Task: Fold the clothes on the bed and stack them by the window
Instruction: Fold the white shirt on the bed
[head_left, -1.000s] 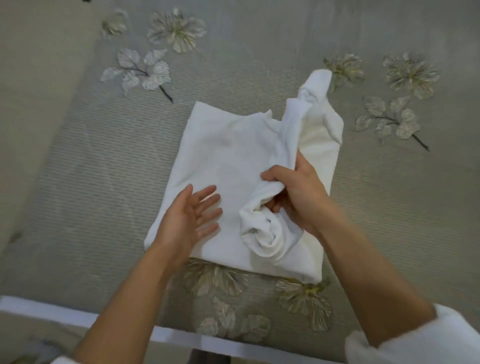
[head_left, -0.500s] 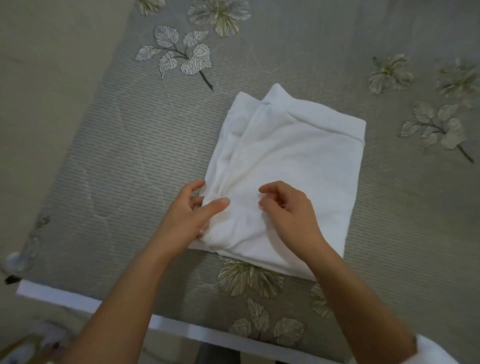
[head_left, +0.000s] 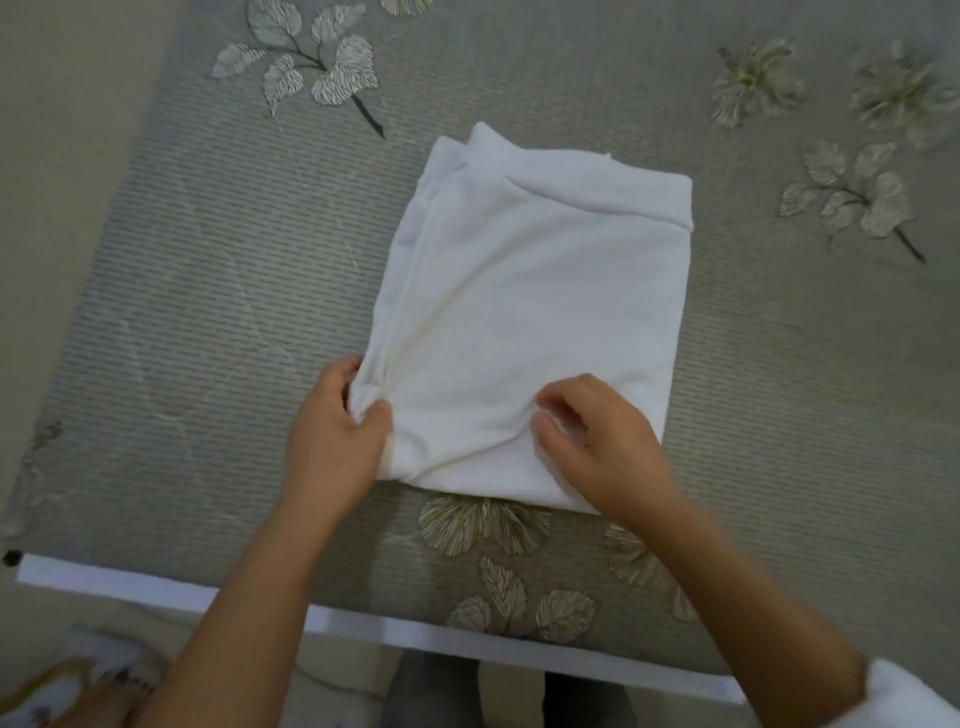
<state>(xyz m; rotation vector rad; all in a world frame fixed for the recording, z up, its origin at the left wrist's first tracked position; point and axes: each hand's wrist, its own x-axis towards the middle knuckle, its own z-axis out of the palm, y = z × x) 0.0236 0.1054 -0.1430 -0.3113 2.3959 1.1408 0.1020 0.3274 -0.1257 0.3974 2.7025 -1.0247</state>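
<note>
Grey leaf-printed bed (head_left: 208, 322) below, white garment (head_left: 535, 312) folded flat near its front edge. At the near-left corner, left hand (head_left: 332, 447) pinching; right hand (head_left: 608, 452) pinching cloth by the near fold. Lift both sides together, layers square, then fold away evenly.

The white soft-knit garment (head_left: 535, 312) lies folded into a rough rectangle on the grey ribbed bedspread (head_left: 234, 291), slightly skewed, close to the near edge. A hem band runs along its far side, and layered edges show down its left. My left hand (head_left: 337, 436) grips its bunched near-left corner; my right hand (head_left: 602, 447) pinches a crease beside it.
</note>
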